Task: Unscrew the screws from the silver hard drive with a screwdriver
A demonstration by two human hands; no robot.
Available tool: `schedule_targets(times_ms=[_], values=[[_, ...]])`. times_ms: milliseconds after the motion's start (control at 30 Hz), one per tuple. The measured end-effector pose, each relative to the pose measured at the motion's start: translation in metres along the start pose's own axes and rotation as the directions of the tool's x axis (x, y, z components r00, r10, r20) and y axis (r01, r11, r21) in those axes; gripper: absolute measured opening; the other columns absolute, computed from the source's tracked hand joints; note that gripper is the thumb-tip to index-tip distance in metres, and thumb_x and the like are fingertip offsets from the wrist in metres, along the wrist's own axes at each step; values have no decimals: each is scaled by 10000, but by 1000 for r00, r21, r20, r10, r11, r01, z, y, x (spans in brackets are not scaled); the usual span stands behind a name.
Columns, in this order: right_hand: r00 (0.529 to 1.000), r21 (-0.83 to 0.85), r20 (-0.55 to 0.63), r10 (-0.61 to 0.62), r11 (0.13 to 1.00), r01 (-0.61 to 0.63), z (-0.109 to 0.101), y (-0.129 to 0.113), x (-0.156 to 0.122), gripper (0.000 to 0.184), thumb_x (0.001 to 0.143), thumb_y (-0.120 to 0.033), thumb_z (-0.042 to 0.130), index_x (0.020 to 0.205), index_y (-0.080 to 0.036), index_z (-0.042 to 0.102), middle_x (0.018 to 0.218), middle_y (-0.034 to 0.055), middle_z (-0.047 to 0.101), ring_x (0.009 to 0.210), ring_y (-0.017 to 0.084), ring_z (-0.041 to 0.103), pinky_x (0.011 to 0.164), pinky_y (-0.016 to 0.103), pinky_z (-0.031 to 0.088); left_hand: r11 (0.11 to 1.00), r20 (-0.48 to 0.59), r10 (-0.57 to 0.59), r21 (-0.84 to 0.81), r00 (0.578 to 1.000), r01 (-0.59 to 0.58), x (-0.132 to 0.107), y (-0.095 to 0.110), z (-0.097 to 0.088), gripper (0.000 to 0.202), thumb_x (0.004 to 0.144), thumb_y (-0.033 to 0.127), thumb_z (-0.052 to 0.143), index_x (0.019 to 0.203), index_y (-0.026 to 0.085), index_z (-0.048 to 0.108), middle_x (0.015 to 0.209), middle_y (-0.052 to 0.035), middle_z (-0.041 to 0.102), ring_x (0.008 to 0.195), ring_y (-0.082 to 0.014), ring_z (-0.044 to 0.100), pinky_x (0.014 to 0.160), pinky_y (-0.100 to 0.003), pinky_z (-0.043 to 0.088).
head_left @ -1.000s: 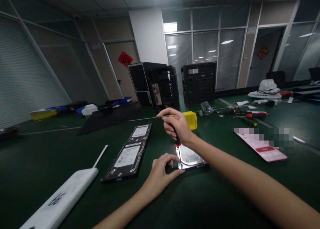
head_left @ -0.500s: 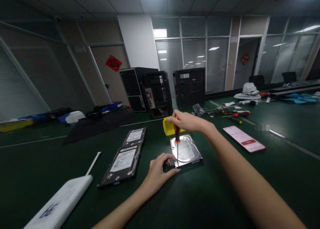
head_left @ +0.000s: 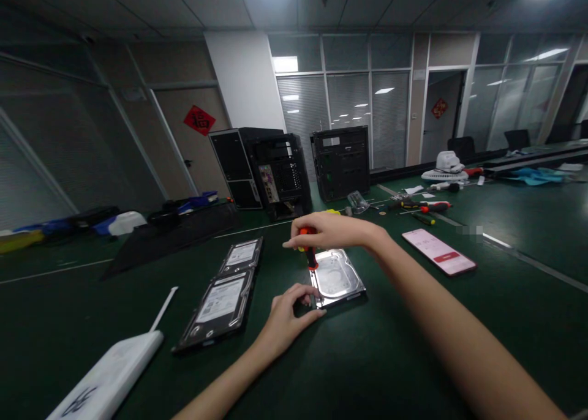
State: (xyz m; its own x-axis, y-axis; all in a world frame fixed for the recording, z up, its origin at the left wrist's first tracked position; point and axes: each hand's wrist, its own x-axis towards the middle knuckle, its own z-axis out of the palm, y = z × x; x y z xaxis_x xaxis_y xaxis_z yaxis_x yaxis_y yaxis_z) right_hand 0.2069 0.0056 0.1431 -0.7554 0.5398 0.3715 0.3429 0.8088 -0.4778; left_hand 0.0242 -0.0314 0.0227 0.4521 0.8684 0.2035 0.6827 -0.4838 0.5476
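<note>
A silver hard drive [head_left: 339,275] lies flat on the green table before me. My left hand [head_left: 294,310] grips its near left corner, with thumb at the front edge and fingers at the left side. My right hand [head_left: 333,229] is closed around the handle of a red and black screwdriver [head_left: 312,259]. The screwdriver points down at the drive's left side, near my left fingertips; its tip is hard to make out. To the left, two more hard drives lie with white labels up, a nearer one [head_left: 221,303] and a farther one [head_left: 243,253].
A white power-bank-like block [head_left: 110,377] lies front left. At right is a pink-screened phone [head_left: 438,251]. Black computer cases [head_left: 340,163] stand at the back, with loose tools [head_left: 434,207] to their right. A yellow object [head_left: 333,212] is mostly hidden behind my right hand.
The view has turned slightly right. My right hand has shifted left and twisted with the screwdriver, now covering most of the yellow object. My left hand stays at the drive's corner.
</note>
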Motion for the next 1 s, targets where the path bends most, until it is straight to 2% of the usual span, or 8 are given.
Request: schedule_targets(times_ms=[100,200,267,367,433,633,867,1000], values=[[998,18,-64,-13,1000,14,4,1,2,206,794,-280,473,917,-146,570,804,30,606,709,121,542,643,233,400,1000,7,-6,1,1000,6,0,1,-1,279,713,394,589,934,222,583,792,6,517,785,-165,506,726,-252,370],[1000,104,-2,-9,994,9,4,1,0,296,801,-173,420,1088,-162,492,827,20,607,707,108,547,631,219,406,1000,10,-23,4,1000,22,-1,2,-1,286,716,400,583,943,226,585,795,5,518,784,-166,503,728,-256,370],[1000,110,30,-5,994,2,3,1,-1,263,812,-185,402,1044,-156,524,794,18,607,680,109,542,603,214,400,1000,10,-25,5,1000,25,-1,2,-1,288,716,400,581,946,227,586,791,7,516,779,-168,503,729,-261,368],[999,-6,-31,18,1000,-19,2,1,0,229,817,-290,431,825,-141,605,718,24,599,645,119,527,582,221,378,1000,12,-25,5,1000,25,-1,2,-1,291,714,405,579,944,227,590,772,14,509,761,-169,504,722,-266,364],[997,-54,-70,23,998,-27,2,1,1,246,814,-319,439,812,-145,613,711,27,600,651,125,529,598,229,376,1000,13,-22,-1,1000,22,0,1,-1,287,715,406,578,941,230,593,763,18,504,756,-168,506,720,-266,360],[998,66,13,57,996,-58,1,-6,-3,373,796,-200,410,1168,-170,431,746,9,598,622,118,532,569,227,392,1000,15,-26,-17,1000,27,0,1,-1,287,702,397,591,929,222,599,765,14,508,762,-170,507,710,-260,364],[994,-82,-87,72,994,-79,2,-4,-1,207,783,-328,483,814,-157,596,789,40,605,685,143,520,595,241,359,999,1,-34,-12,999,34,-1,3,-1,284,702,384,596,932,216,595,775,9,522,767,-173,511,741,-272,365],[993,-82,-100,68,994,-76,1,-1,-3,272,765,-263,497,1014,-168,554,876,52,601,712,140,527,623,248,373,999,9,-36,-5,999,36,-1,2,-1,279,707,380,593,933,217,596,785,7,526,770,-172,510,746,-273,361]])
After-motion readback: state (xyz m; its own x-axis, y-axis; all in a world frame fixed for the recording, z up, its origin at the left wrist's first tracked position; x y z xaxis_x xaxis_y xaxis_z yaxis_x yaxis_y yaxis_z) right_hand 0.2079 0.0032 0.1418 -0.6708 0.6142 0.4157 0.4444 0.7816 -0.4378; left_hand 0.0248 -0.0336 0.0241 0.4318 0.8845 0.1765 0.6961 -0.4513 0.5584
